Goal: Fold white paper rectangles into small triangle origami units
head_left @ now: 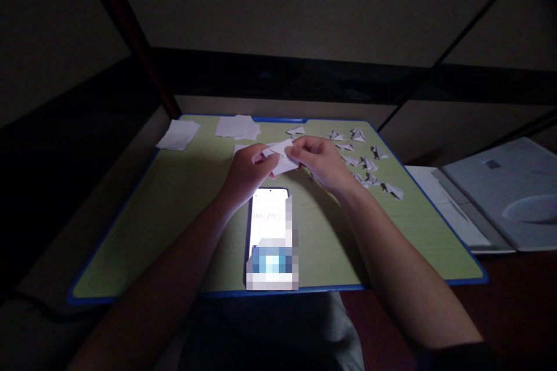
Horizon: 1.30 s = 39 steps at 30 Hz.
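Between my two hands is a small piece of folded white paper (286, 166), raised over the middle of the table. My left hand (250, 168) pinches its left side, thumb on top. On the right side, my right hand (319, 159) grips it between thumb and fingers. Just below my hands lies a lit phone (268, 208) showing a timer at 00:29, its lower part blurred out. Several small folded paper figures (369, 163) are spread to the right of my right hand. Part of a white sheet (241, 149) shows behind my left hand.
Two stacks of white paper, a left stack (177, 134) and a middle stack (237, 126), lie along the far side of the green table (174, 226) with its blue rim. A large white box (505, 191) stands right of the table. A wall rises behind.
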Available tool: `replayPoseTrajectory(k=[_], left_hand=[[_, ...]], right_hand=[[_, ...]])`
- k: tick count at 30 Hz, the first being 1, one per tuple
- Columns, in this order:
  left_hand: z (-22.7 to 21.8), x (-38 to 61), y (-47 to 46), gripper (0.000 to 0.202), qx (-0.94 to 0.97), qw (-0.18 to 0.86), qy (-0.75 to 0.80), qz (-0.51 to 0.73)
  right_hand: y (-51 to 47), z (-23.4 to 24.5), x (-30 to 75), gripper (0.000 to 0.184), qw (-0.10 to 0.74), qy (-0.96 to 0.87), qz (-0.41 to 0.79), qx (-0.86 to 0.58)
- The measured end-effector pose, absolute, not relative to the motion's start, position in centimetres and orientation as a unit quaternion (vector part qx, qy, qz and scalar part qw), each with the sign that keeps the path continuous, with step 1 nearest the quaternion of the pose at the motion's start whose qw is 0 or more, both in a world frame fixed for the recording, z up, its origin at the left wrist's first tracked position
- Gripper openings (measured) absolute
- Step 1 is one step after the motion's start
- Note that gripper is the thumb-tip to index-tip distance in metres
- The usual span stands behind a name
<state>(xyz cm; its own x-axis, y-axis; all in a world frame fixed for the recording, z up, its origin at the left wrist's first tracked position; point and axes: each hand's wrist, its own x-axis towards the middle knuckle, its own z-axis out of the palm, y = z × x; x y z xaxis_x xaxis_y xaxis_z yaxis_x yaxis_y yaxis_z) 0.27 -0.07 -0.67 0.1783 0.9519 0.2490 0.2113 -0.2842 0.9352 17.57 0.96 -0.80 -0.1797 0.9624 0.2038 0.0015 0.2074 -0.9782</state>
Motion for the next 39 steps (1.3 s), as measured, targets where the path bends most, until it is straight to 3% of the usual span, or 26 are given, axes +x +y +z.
replayPoseTrajectory(k=[14,22,31,39], left_hand=[[-0.8,0.6,-0.1,0.013,0.606,0.424,0.449,0.501],[-0.9,0.0,0.0,0.013,0.633,0.424,0.435,0.481],[-0.5,0.0,-0.2,0.018,0.638,0.43,0.446,0.458],[0.1,-0.3,-0.2,0.015,0.715,0.324,0.475,0.399]], right_hand=[[0.7,-0.5,17.3,0.04,0.473,-0.615,0.485,-0.403],[0.4,-0.2,17.5,0.036,0.438,-0.637,0.482,-0.413],[0.5,-0.9,16.4,0.032,0.504,-0.592,0.484,-0.402],[0.3,-0.2,17.7,0.027,0.394,-0.648,0.512,-0.403]])
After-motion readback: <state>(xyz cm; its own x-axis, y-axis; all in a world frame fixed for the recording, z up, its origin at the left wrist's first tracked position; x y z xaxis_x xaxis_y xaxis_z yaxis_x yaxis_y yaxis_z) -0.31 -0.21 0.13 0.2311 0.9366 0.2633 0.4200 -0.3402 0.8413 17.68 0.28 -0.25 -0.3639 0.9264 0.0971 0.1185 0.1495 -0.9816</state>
